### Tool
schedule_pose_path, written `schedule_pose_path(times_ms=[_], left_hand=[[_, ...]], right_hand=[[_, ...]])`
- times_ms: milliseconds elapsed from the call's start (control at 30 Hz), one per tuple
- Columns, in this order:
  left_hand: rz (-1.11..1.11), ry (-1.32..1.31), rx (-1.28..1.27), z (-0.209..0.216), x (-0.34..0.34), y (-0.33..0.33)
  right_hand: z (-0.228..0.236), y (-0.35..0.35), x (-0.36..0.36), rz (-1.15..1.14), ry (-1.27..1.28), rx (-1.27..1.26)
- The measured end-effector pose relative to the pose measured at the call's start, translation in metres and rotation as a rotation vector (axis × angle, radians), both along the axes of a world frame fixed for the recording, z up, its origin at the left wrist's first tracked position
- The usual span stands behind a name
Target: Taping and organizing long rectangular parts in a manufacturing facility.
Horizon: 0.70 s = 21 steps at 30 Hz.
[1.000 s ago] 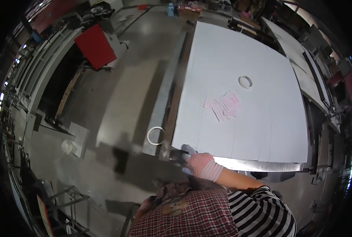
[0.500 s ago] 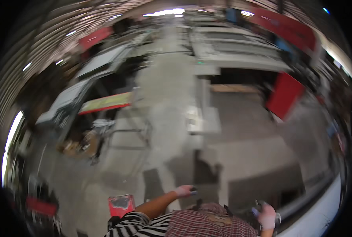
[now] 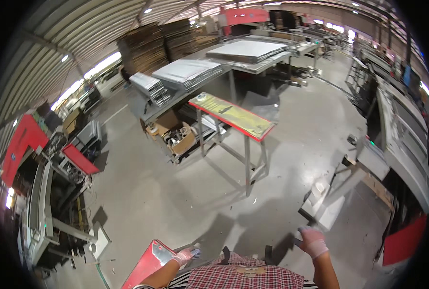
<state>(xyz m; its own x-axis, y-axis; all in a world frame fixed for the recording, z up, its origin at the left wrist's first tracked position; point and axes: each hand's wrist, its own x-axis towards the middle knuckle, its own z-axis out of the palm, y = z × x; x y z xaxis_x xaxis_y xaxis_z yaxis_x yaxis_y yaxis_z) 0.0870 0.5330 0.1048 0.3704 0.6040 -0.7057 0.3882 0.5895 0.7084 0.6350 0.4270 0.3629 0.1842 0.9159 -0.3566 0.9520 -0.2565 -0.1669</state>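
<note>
Both my hands wear pale pinkish gloves with darker greyish fingertips. My left hand (image 3: 187, 256) hangs low in front of my body, fingers loosely extended, with nothing seen in it. Just beside and below it is a red panel (image 3: 149, 264) with a worn, scraped top; the left forearm passes over part of it. My right hand (image 3: 312, 242) is held out to the right, half curled, thumb apart from the fingers, holding nothing that I can see. A checked apron (image 3: 243, 277) covers my front. Ahead stands a narrow bench (image 3: 231, 114) with a yellowish top and red edge, out of reach of both hands.
Behind the bench, a work table (image 3: 176, 98) carries stacked grey metal sheets (image 3: 188, 72). Under it sits a cardboard box (image 3: 180, 137) of loose parts. Long machines stand at right (image 3: 402, 130) and left (image 3: 43, 207). A white pedestal base (image 3: 323, 204) lies on the floor at right.
My view has swung to the right-hand machine's opposite side, leftward, bringing the bench and stacked sheets to the middle. The earlier frame is blurred. My right hand now shows higher, my left lower.
</note>
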Motion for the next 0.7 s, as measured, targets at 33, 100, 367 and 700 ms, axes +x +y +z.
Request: schedule_pose_path(times_ms=[33,100,367,700], left_hand=[[0.030,0.052,0.001,0.002,0.006,0.004],[-0.138,0.138,-0.031,0.001,0.019,0.035],[-0.073,0.202,0.267,-0.079,0.010,0.280],[-0.085,-0.139,0.460,0.018,0.117,0.642]], right_hand=[[-0.002,0.040,-0.006,0.030,-0.004,-0.008],[-0.007,0.119,-0.019,0.184,-0.038,-0.159],[-0.043,0.322,-0.037,0.254,0.160,-0.206],[-0.061,0.636,0.032,0.070,-0.019,-0.110]])
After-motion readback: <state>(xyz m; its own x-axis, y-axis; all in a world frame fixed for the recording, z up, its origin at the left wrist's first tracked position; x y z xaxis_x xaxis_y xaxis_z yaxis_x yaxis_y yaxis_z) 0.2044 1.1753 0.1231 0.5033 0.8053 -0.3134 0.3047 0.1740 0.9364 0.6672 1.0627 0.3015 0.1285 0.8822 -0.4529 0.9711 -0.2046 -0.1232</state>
